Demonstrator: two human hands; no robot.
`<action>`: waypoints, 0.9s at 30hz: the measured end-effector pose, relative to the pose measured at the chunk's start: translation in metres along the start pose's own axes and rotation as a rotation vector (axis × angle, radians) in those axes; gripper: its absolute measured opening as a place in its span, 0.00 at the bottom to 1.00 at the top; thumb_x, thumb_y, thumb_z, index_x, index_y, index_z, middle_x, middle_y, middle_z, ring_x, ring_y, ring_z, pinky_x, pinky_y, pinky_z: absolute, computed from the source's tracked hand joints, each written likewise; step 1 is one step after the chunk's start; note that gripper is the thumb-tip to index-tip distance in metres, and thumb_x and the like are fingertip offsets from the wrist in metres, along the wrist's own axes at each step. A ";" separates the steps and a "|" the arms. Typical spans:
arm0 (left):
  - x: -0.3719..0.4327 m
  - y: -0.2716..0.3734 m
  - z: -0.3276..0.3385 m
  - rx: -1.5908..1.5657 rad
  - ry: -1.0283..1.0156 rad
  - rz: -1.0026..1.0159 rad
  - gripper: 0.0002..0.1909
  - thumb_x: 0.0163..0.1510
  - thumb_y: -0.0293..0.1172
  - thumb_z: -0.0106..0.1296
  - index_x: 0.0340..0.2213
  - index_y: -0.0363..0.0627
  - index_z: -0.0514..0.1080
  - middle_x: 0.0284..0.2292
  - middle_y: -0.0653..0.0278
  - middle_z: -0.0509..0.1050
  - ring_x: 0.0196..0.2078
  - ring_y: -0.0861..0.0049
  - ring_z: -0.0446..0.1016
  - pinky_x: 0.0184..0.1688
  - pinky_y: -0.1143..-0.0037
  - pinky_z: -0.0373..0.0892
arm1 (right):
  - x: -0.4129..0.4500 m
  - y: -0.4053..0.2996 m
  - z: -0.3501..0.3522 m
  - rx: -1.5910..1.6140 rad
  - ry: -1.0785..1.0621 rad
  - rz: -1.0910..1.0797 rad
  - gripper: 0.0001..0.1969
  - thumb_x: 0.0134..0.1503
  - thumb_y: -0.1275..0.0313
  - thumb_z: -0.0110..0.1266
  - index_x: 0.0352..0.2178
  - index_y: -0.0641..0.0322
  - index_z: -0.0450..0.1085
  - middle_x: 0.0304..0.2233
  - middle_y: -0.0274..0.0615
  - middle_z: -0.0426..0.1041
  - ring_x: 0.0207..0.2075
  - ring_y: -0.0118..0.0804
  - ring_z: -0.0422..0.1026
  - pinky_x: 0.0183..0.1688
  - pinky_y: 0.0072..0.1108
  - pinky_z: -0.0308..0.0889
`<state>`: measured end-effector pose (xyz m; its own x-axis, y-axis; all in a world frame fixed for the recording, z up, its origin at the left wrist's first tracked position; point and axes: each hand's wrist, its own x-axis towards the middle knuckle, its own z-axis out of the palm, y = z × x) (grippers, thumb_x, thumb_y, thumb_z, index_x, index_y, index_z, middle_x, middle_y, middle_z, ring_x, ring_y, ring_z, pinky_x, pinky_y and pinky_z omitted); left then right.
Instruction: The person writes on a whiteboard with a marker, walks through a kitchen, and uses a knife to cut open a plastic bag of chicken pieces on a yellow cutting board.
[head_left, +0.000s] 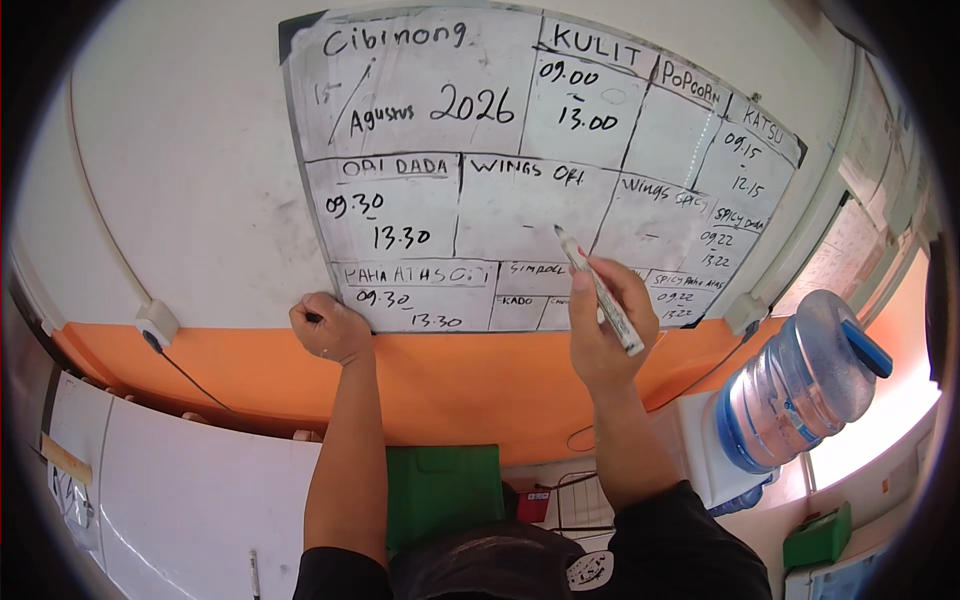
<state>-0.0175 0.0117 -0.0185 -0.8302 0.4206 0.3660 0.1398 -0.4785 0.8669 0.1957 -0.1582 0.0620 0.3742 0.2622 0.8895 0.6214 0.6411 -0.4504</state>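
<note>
A whiteboard hangs on the wall before me, ruled into boxes that bear handwriting in black. My right hand holds a white marker pen at a slant. Its dark tip points up and left, over a middle box beside a short dash; whether it touches the board cannot be told. My left hand is a fist at the board's lower left corner. A small black object shows within its curled fingers, mostly hidden, so its kind is unclear.
An orange wall band runs below the board. Cables hang from a left wall socket and a right one. Lower right stands a blue water bottle. Below are a white surface with another marker and a green object.
</note>
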 end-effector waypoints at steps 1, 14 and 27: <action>0.000 0.002 0.000 0.009 -0.001 -0.003 0.16 0.56 0.36 0.43 0.19 0.38 0.64 0.18 0.64 0.66 0.22 0.77 0.61 0.25 0.76 0.60 | -0.009 0.001 -0.005 -0.002 -0.005 0.008 0.09 0.54 0.79 0.58 0.38 0.71 0.71 0.23 0.34 0.72 0.22 0.16 0.66 0.23 0.11 0.60; -0.003 0.010 -0.006 0.133 -0.081 -0.073 0.22 0.56 0.47 0.41 0.26 0.37 0.68 0.24 0.59 0.71 0.26 0.69 0.67 0.31 0.71 0.65 | -0.141 0.007 -0.067 -0.126 -0.240 0.339 0.11 0.56 0.78 0.56 0.41 0.70 0.72 0.29 0.41 0.72 0.28 0.24 0.69 0.32 0.17 0.66; 0.001 -0.056 -0.091 -0.214 -0.756 -0.456 0.18 0.65 0.44 0.35 0.28 0.47 0.65 0.24 0.73 0.61 0.29 0.84 0.59 0.36 0.79 0.58 | -0.152 -0.008 -0.098 -0.025 -0.229 0.492 0.13 0.58 0.74 0.54 0.45 0.68 0.70 0.32 0.39 0.71 0.30 0.21 0.67 0.32 0.14 0.63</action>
<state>-0.0750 -0.0315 -0.0978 -0.1945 0.9617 0.1932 -0.2813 -0.2434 0.9282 0.2013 -0.2739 -0.0771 0.4670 0.6794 0.5660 0.4282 0.3863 -0.8170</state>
